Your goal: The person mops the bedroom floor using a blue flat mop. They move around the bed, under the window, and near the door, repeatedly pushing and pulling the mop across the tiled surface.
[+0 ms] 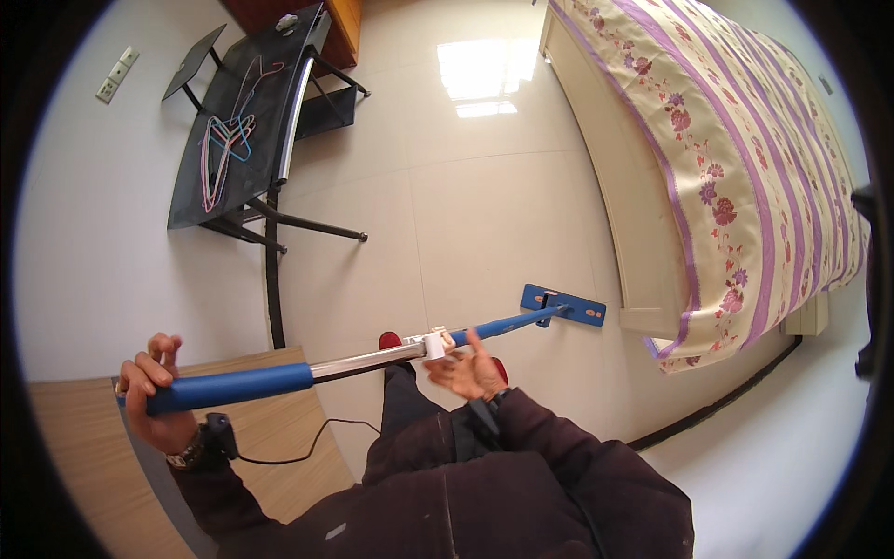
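Observation:
A flat mop with a blue and silver pole (503, 326) slants across in front of me. Its blue rectangular head (585, 311) rests on the tiled floor, right of centre. At the far left, my left hand (149, 387) is closed round the end of the blue foam grip (242, 385), with one finger raised. My right hand (470, 373) is by the white clamp (434, 345) at the middle of the pole. Its palm faces up and its fingers are stretched out, just under the pole. Whether they touch it I cannot tell.
A bed (643, 224) with a flowered, striped cover stands on the right. On the left is a black glass desk (191, 191) with several wire hangers (226, 140); its legs reach onto the floor. A wooden surface (279, 438) lies under my left arm.

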The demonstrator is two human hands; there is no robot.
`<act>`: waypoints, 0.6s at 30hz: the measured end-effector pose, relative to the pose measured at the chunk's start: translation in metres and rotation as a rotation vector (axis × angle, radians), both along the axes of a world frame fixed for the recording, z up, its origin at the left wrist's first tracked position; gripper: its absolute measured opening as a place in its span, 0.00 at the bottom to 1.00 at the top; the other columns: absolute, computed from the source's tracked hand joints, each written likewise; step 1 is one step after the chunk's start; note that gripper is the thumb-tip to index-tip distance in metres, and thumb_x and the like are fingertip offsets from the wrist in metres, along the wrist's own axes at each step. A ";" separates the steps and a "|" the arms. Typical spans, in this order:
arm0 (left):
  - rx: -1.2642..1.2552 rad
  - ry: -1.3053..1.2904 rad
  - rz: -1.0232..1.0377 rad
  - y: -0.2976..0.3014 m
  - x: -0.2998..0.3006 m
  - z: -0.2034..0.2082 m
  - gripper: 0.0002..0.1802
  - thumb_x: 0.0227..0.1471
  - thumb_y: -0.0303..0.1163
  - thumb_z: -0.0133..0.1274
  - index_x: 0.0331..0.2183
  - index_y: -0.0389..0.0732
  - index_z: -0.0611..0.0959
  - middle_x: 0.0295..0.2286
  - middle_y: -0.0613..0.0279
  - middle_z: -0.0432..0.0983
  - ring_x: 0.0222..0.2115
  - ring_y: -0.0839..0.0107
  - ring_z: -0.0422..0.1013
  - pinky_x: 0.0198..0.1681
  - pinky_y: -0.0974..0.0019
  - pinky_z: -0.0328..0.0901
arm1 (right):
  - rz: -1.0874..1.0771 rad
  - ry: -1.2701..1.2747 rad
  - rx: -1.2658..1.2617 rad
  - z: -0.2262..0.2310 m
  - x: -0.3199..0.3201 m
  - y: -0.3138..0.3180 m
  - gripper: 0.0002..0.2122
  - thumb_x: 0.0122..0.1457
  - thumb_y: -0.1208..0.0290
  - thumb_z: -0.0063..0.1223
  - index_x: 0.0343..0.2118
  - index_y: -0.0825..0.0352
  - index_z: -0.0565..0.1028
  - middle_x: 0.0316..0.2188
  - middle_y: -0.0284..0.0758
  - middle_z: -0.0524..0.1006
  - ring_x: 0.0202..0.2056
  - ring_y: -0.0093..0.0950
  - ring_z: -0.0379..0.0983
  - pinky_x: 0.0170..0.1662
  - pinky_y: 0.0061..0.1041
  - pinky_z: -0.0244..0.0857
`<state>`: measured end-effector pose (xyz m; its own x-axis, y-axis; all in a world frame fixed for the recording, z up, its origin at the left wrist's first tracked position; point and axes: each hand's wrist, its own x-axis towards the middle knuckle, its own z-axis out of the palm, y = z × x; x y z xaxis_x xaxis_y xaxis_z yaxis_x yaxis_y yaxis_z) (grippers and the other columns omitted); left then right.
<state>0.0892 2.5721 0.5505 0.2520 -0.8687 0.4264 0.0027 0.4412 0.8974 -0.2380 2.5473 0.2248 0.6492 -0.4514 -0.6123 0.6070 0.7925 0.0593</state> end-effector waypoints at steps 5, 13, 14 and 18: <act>0.006 0.268 -0.516 -0.041 0.033 -0.013 0.12 0.52 0.32 0.48 0.19 0.45 0.67 0.15 0.63 0.68 0.20 0.67 0.68 0.34 0.58 0.65 | -0.499 -0.118 0.055 -0.078 0.030 -0.043 0.25 0.58 0.51 0.40 0.40 0.74 0.69 0.37 0.44 0.73 0.43 0.38 0.70 0.51 0.42 0.63; 0.055 0.343 -0.356 -0.077 0.189 -0.036 0.15 0.56 0.32 0.43 0.18 0.46 0.63 0.13 0.68 0.60 0.15 0.76 0.57 0.28 0.67 0.57 | -0.608 0.103 0.136 -0.082 0.160 -0.085 0.12 0.60 0.63 0.43 0.22 0.62 0.67 0.21 0.34 0.71 0.33 0.35 0.71 0.45 0.45 0.66; 0.052 0.373 -0.365 -0.079 0.211 -0.031 0.15 0.56 0.31 0.43 0.18 0.46 0.63 0.13 0.69 0.59 0.16 0.76 0.56 0.29 0.68 0.56 | -0.625 0.016 0.053 -0.074 0.180 -0.096 0.12 0.60 0.63 0.43 0.22 0.62 0.67 0.21 0.35 0.71 0.33 0.36 0.71 0.46 0.44 0.65; 0.042 0.425 -0.285 -0.084 0.269 -0.014 0.17 0.58 0.30 0.39 0.17 0.47 0.61 0.13 0.70 0.56 0.15 0.77 0.52 0.28 0.68 0.54 | -0.623 -0.004 -0.033 -0.046 0.238 -0.152 0.12 0.61 0.64 0.42 0.22 0.64 0.66 0.21 0.37 0.71 0.32 0.37 0.70 0.46 0.43 0.65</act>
